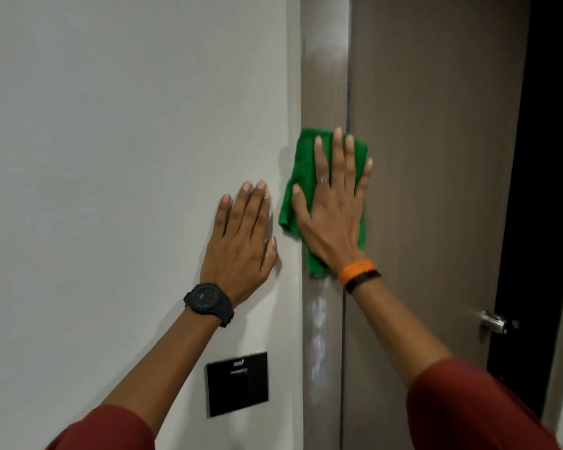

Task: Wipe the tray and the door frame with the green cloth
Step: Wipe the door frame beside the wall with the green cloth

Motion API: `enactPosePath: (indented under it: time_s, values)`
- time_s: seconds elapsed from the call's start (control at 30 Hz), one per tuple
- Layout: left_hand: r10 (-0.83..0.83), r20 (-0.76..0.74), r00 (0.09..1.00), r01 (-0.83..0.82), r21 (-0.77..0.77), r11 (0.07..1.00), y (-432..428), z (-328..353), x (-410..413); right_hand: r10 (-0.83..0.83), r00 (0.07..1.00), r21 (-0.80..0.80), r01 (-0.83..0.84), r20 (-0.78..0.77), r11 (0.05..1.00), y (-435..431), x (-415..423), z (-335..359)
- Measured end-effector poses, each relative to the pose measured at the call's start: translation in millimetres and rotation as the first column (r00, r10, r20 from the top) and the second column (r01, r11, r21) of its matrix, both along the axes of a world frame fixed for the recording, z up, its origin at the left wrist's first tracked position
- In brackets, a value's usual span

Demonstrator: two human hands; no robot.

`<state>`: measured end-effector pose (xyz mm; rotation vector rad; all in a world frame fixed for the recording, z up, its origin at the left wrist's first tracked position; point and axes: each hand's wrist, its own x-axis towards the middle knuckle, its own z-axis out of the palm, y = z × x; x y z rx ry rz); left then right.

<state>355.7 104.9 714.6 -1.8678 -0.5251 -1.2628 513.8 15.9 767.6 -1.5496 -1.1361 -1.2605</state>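
Right hand (333,209): flat, fingers spread, pressing green cloth (298,190) on door frame (322,92). Left hand (241,241): open, empty, braced on wall (111,157). Risk: ungripped cloth may slide free and drop.

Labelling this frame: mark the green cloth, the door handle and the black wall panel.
green cloth (301,177): head view, upper left part beside the fingers.
door handle (493,321): head view, metal lever.
black wall panel (238,384): head view, centre of face.

Red sleeves (468,407), black watch (208,302), orange wristband (356,270)
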Motion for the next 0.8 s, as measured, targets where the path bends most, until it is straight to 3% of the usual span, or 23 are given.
enactPosePath:
  time_s: [0.17, 0.43, 0.7, 0.8]
  values:
    - [-0.022, 0.019, 1.000, 0.022, -0.014, 1.000, 3, -4, 1, 0.013, 1.000, 0.067, -0.013, -0.004, 0.998, 7, -2, -2]
    - [-0.032, -0.004, 0.999, 0.032, -0.041, 0.999, -1, -49, -4, 0.048, 0.996, -0.042, -0.051, -0.077, 0.998, 3, -9, -179]
    - [-0.030, -0.019, 0.999, 0.029, -0.052, 0.998, -1, -55, -5, 0.060, 0.998, 0.051, -0.059, -0.021, 0.997, 7, 2, -97]
    - [-0.027, -0.017, 0.999, 0.026, -0.054, 0.998, 2, -58, -5, 0.056, 0.998, 0.069, -0.055, -0.016, 0.996, 9, 1, -98]
